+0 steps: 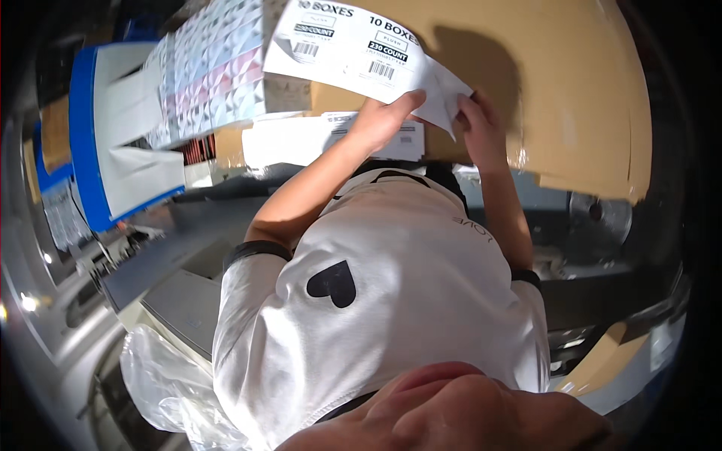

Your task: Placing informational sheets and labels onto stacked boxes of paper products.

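Observation:
A white sheet of printed labels (342, 56) with black text blocks and barcodes hangs in front of me over the brown cardboard. My left hand (383, 122) grips its lower edge, the thumb lying on top and the fingers hidden beneath. At the sheet's right corner, my right hand (483, 128) pinches the paper between thumb and fingers. The sheet bends and folds between the two hands; whether a backing layer is parted there I cannot tell. More white label sheets (289, 140) lie below my left hand, near the cardboard's front edge.
Brown cardboard (587, 83) spreads across the far right. Geometric-patterned boxes (214, 64) stand at the far left, beside a white container with a blue rim (84, 139). Clear plastic film (162, 379) hangs at lower left; a cardboard piece (605, 353) is at lower right.

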### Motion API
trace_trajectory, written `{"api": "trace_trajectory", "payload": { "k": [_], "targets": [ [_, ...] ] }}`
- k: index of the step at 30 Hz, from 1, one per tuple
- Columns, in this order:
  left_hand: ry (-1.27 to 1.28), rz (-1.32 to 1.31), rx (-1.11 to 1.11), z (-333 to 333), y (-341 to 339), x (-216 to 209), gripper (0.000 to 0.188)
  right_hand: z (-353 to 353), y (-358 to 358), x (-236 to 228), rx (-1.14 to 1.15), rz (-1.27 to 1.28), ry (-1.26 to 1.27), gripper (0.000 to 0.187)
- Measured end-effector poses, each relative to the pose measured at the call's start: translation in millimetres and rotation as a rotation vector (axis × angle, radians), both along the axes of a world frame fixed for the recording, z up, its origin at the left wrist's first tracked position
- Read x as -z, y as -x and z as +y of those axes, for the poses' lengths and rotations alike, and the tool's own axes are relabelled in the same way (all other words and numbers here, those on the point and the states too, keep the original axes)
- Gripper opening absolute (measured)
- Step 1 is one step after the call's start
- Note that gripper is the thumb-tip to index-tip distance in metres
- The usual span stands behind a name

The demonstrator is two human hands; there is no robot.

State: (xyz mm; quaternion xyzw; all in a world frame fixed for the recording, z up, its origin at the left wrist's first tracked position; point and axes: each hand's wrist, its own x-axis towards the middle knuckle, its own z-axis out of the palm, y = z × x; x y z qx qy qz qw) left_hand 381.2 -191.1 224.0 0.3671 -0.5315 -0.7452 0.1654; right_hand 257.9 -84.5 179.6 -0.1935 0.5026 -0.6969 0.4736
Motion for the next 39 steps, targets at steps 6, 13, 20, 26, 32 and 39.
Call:
{"api": "trace_trajectory", "payload": {
  "k": [6,13,20,26,32,39],
  "targets": [
    [0.050,0.108,-0.203,-76.0,-71.2,23.4,0.024,-94.8,-52.2,15.2,-0.294,0.194,0.094,0.027],
    [0.286,0.119,-0.323,-142.7,-166.0,25.5,0.028,-207.3,-88.4,-2.7,-0.498,-0.006,-0.255,0.023],
    [-0.091,0.288,-1.030,-226.0,-292.8,22.6,0.044,-380.0,-110.5,-48.3,-0.156,0.659,-0.091,0.024],
    [0.038,0.461,-1.059,-260.1,-332.2,31.5,0.046,-475.9,-174.8,-10.6,-0.404,1.607,-0.045,0.010],
    [0.007,0.466,-1.061,-278.0,-335.2,35.5,0.045,-496.8,-202.1,3.7,-0.319,1.935,0.091,0.020],
    [-0.054,0.428,-1.056,-289.7,-343.1,43.1,0.051,-508.1,-212.6,25.4,-0.237,1.970,0.122,0.015]
  ]
}}
